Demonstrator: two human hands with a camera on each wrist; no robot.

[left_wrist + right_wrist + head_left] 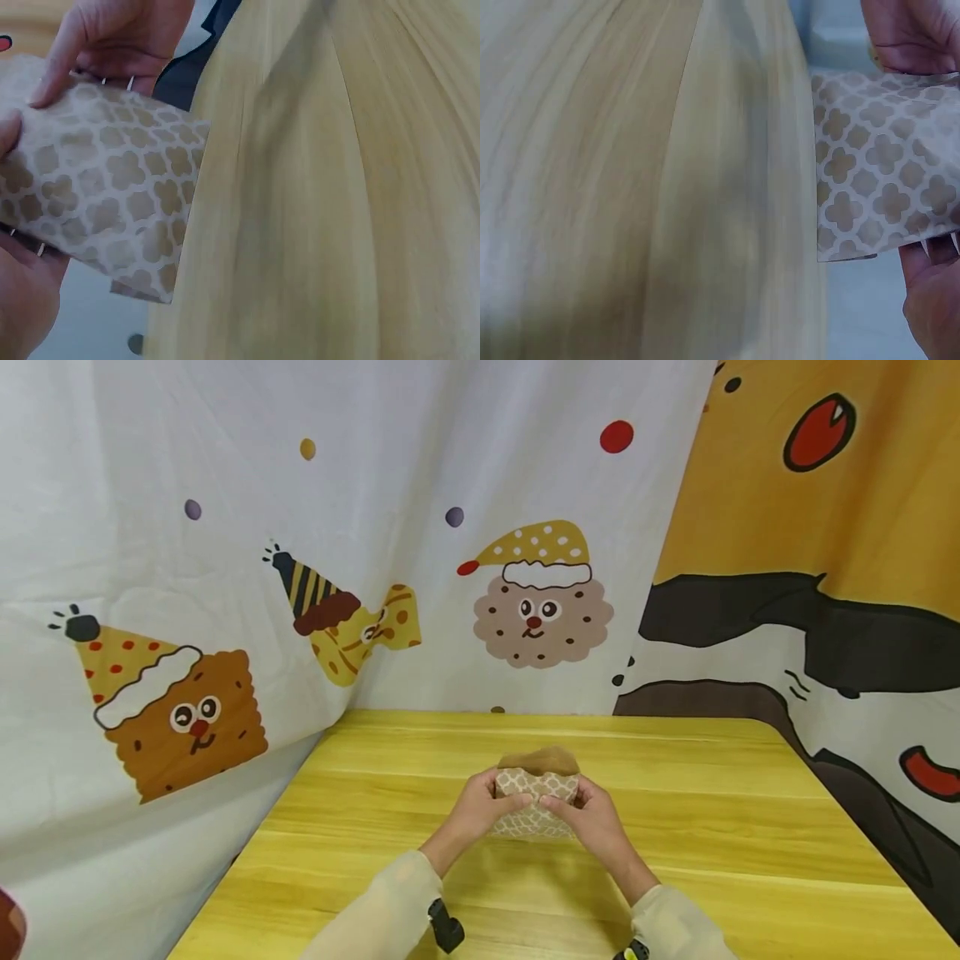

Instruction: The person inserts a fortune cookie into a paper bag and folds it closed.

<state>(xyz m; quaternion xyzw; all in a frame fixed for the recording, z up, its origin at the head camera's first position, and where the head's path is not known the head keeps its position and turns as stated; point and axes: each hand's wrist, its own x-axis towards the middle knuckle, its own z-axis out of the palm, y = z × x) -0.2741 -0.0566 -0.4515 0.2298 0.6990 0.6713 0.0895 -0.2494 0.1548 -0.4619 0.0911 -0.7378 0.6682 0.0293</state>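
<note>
So there's this brown paper bag (532,820) with a pale lattice print, held up over the wood table (360,835), left hand (482,806) pinching one side, right hand (591,816) the other. Cartoon-print cloth (390,460) hangs behind.

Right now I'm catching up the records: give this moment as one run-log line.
left hand: grips patterned paper, left side | right hand: grips its right side | patterned paper: held over wooden table
</note>
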